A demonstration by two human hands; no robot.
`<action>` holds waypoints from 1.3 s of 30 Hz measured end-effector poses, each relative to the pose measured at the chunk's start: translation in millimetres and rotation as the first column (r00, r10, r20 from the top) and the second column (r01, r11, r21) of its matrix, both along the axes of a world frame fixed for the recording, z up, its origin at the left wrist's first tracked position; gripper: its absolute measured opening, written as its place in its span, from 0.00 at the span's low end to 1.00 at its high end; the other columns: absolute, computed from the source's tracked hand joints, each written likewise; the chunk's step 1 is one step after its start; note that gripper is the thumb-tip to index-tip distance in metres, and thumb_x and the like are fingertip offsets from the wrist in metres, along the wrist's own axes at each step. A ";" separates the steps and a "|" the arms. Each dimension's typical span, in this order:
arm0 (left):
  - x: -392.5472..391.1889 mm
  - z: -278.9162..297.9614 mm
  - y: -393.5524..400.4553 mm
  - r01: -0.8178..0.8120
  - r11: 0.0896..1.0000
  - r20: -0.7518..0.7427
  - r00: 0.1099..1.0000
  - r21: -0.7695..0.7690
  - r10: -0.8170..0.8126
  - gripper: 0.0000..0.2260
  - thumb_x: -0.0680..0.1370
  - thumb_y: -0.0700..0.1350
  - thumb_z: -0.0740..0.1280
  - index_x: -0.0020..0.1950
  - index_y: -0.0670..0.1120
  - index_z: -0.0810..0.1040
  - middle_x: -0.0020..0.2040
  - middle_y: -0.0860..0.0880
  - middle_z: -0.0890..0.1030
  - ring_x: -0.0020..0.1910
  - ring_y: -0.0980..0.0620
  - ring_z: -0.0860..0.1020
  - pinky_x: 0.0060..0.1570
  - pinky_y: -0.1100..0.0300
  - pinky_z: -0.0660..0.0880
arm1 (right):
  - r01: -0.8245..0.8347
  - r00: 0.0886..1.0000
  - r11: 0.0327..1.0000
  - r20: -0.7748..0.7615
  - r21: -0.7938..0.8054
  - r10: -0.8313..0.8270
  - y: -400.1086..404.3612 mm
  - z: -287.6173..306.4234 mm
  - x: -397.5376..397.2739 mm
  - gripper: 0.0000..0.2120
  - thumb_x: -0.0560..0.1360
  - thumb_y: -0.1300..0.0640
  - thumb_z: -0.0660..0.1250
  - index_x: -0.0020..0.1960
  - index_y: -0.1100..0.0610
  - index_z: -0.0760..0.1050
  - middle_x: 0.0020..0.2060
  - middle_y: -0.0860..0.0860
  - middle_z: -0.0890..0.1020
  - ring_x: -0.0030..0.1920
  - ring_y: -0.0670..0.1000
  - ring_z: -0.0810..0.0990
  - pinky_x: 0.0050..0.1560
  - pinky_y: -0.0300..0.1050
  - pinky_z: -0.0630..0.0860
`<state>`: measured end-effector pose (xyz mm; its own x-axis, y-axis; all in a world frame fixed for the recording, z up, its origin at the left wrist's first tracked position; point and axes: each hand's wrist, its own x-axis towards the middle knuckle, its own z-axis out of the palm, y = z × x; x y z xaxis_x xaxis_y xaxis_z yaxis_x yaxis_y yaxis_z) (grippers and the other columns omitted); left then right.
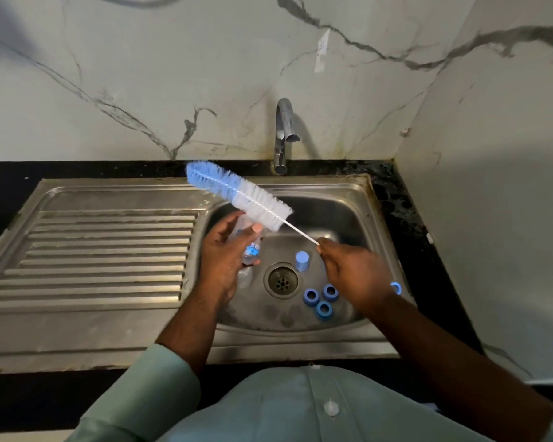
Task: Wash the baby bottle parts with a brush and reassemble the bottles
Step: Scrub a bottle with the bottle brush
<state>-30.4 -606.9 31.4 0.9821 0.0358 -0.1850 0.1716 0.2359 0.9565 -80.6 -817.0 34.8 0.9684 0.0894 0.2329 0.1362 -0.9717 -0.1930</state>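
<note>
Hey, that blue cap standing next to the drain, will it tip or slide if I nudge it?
The blue cap looks like small, light plastic, so it probably slides easily on the smooth steel sink. Standing tall and narrow, it may well tip, then roll toward the drain.

- A home kitchen, by the look of it, seen from above at the washing-up spot.
- A stainless steel sink [358, 199] sits at the centre, its ribbed draining board [103, 250] running out toward 9 o'clock.
- A chrome tap [283, 135] rises at 12 o'clock from a black stone counter [406, 212].
- White marble-patterned wall panels [141, 74] with grey veins back the counter and meet in a corner toward 2 o'clock; grime seems to stain the joint behind the tap, though the light is dim.
</note>
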 end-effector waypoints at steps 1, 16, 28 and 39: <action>2.0 -1.3 5.8 -0.027 0.999 0.001 1.000 -0.023 0.027 0.20 0.72 0.43 0.74 0.64 0.51 0.79 0.58 0.48 0.83 0.51 0.48 0.83 0.40 0.52 0.81 | -0.010 0.999 1.000 0.053 -0.009 0.010 -5.4 -1.6 -4.6 0.10 0.75 0.53 0.59 0.52 0.51 0.77 0.29 0.51 0.80 0.28 0.56 0.80 0.27 0.43 0.72; -5.9 -3.1 -12.3 0.079 0.993 -0.050 0.996 0.091 -0.075 0.19 0.72 0.43 0.75 0.63 0.51 0.80 0.54 0.50 0.84 0.51 0.48 0.84 0.37 0.55 0.81 | 0.031 0.997 1.000 -0.068 -0.003 -0.031 3.8 -10.2 5.3 0.13 0.77 0.53 0.57 0.53 0.53 0.78 0.33 0.55 0.82 0.33 0.60 0.80 0.33 0.47 0.74; 2.9 -1.3 1.5 0.032 0.988 -0.147 0.988 -0.149 -0.054 0.12 0.77 0.44 0.68 0.61 0.47 0.79 0.51 0.44 0.83 0.43 0.49 0.82 0.33 0.56 0.80 | 0.068 0.998 0.997 0.014 -0.025 -0.068 -3.1 -4.2 2.9 0.13 0.74 0.55 0.59 0.53 0.53 0.80 0.28 0.51 0.80 0.26 0.55 0.79 0.26 0.40 0.70; 12.1 1.2 5.7 0.024 0.992 -0.271 0.961 -0.121 -0.057 0.13 0.79 0.52 0.65 0.62 0.49 0.78 0.48 0.45 0.84 0.37 0.48 0.80 0.30 0.61 0.75 | 0.071 0.987 0.981 0.156 -0.179 -0.043 2.8 -2.1 -9.6 0.26 0.69 0.59 0.57 0.66 0.51 0.72 0.37 0.51 0.79 0.37 0.55 0.78 0.33 0.43 0.72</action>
<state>-18.3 -601.2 32.6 0.8935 -0.0404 -0.4473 0.4345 0.3297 0.8382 -90.3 -814.2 32.6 0.9280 0.0900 0.3616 0.0937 -0.9956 0.0075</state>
